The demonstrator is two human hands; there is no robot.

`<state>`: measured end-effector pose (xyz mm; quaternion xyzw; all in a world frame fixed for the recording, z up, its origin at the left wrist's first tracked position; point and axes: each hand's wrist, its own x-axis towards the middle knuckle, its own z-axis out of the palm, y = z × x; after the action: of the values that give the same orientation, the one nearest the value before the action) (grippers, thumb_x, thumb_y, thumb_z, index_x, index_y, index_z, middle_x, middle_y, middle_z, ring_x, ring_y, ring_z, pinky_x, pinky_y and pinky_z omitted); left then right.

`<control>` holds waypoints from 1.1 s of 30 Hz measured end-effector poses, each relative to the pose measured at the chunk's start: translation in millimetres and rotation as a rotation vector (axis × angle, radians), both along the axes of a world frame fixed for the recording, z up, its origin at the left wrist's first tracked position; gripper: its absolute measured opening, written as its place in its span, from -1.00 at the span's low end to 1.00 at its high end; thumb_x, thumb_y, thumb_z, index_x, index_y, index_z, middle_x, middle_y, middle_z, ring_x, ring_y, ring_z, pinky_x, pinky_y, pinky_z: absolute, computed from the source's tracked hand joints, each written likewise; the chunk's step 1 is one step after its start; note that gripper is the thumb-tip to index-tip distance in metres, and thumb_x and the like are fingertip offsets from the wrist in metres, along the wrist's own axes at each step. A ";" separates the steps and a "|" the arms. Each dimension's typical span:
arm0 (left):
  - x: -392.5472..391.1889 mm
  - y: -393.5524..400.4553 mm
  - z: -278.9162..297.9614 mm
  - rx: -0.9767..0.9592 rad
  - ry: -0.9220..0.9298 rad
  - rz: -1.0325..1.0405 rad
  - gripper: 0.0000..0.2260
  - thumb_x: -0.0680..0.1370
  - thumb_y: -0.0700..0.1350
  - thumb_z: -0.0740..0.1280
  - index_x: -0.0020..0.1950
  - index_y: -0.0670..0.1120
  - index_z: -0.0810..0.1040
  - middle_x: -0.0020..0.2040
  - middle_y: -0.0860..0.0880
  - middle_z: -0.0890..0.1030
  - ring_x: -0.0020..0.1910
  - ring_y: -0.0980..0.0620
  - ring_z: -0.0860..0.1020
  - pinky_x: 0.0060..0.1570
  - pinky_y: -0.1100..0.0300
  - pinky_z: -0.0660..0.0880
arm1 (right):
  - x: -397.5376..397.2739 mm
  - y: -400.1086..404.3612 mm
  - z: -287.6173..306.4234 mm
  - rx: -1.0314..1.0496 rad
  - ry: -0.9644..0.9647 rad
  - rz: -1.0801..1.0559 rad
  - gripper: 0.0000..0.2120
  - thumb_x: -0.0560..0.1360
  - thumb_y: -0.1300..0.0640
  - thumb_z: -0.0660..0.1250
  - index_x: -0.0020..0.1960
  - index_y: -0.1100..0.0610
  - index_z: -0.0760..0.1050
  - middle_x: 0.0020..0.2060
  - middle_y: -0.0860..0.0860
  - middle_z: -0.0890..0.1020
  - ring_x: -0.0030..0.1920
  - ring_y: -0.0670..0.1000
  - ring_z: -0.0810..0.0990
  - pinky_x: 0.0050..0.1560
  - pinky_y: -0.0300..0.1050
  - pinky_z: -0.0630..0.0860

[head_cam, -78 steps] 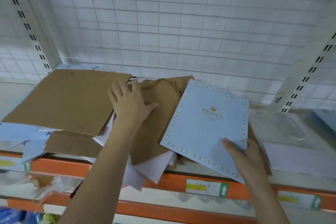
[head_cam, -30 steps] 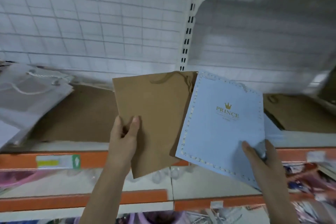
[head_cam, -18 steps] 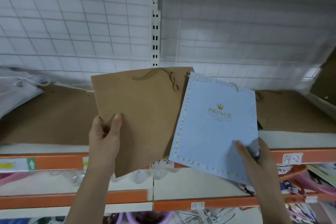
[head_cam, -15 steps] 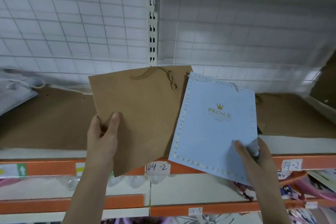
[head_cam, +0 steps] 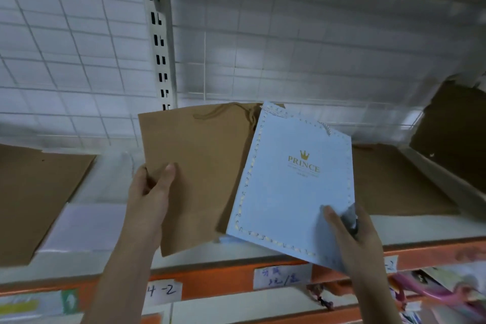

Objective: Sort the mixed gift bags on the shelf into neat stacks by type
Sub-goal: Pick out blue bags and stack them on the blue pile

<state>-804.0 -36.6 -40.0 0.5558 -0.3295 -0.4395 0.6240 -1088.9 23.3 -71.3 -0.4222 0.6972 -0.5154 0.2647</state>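
Note:
My left hand point(head_cam: 151, 200) grips the left edge of a flat brown paper gift bag point(head_cam: 200, 166) with a brown cord handle, held above the shelf. My right hand point(head_cam: 349, 234) pinches the lower right corner of a light blue gift bag point(head_cam: 292, 192) printed "PRINCE" under a gold crown, with a stitched border. The blue bag overlaps the brown bag's right edge. A stack of brown bags point(head_cam: 31, 192) lies flat at the left of the shelf point(head_cam: 215, 250). More brown bags point(head_cam: 394, 181) lie flat at the right.
A white slotted upright post point(head_cam: 160, 47) divides the wire-grid back wall. The shelf's orange front rail point(head_cam: 226, 279) carries handwritten labels. Something brown point(head_cam: 457, 129) leans at the far right. Pink items sit on the lower shelf at the bottom right.
Since the earliest frame both bags were lifted off the mixed pile and my view swung right to another shelf bay. In the last half second my hands and the bags shifted slightly right.

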 end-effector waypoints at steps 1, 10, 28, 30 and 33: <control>-10.8 -1.9 -0.1 -0.001 0.002 -0.011 -0.86 0.53 0.00 0.32 0.04 0.01 0.50 -0.01 0.04 0.55 0.03 -0.02 0.52 0.08 -0.01 0.47 | -7.0 -2.1 1.1 -0.009 -0.011 0.005 -0.67 0.47 -0.08 0.31 0.22 -0.11 0.39 -0.05 -0.25 0.52 -0.09 -0.19 0.49 -0.15 -0.10 0.45; -140.7 -15.1 -0.4 -0.004 -0.012 0.006 -0.76 0.53 -0.07 0.33 0.20 0.01 0.50 -0.02 0.07 0.58 -0.04 0.09 0.55 0.04 0.09 0.48 | -139.2 -23.0 13.4 0.016 0.040 0.047 -0.73 0.46 -0.06 0.34 0.14 -0.06 0.44 -0.14 -0.11 0.59 -0.16 -0.05 0.56 -0.28 -0.12 0.45; -365.6 -67.2 -22.3 -0.007 -0.499 -0.100 -0.75 0.49 -0.11 0.38 0.17 -0.03 0.56 -0.06 0.08 0.63 -0.03 0.06 0.61 -0.06 0.22 0.50 | -364.3 -48.9 8.9 0.108 0.172 0.103 -0.51 0.46 -0.04 0.36 0.36 -0.08 0.34 0.21 -0.08 0.52 0.23 0.03 0.47 0.22 -0.05 0.38; -366.4 -69.5 -23.9 0.029 -0.612 -0.043 -0.75 0.48 -0.10 0.39 0.15 -0.09 0.56 -0.09 0.03 0.62 -0.07 0.04 0.60 -0.15 0.26 0.44 | -364.4 -55.2 8.0 0.114 0.133 0.152 -0.51 0.47 -0.01 0.35 0.37 -0.05 0.33 0.22 -0.07 0.52 0.21 0.00 0.46 0.20 -0.08 0.36; -367.6 -68.8 -26.6 0.073 -0.735 0.037 -0.71 0.48 -0.10 0.40 0.15 -0.18 0.56 -0.01 -0.11 0.64 -0.05 -0.03 0.58 -0.13 0.24 0.38 | -361.8 -61.9 9.0 0.134 0.055 0.223 -0.49 0.49 0.02 0.34 0.40 0.00 0.30 0.22 -0.05 0.51 0.13 -0.05 0.44 0.12 -0.14 0.33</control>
<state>-1171.6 -105.4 -66.7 0.7045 -0.5054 -0.2105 0.4515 -1450.7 -38.7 -62.3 -0.4925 0.6858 -0.4231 0.3289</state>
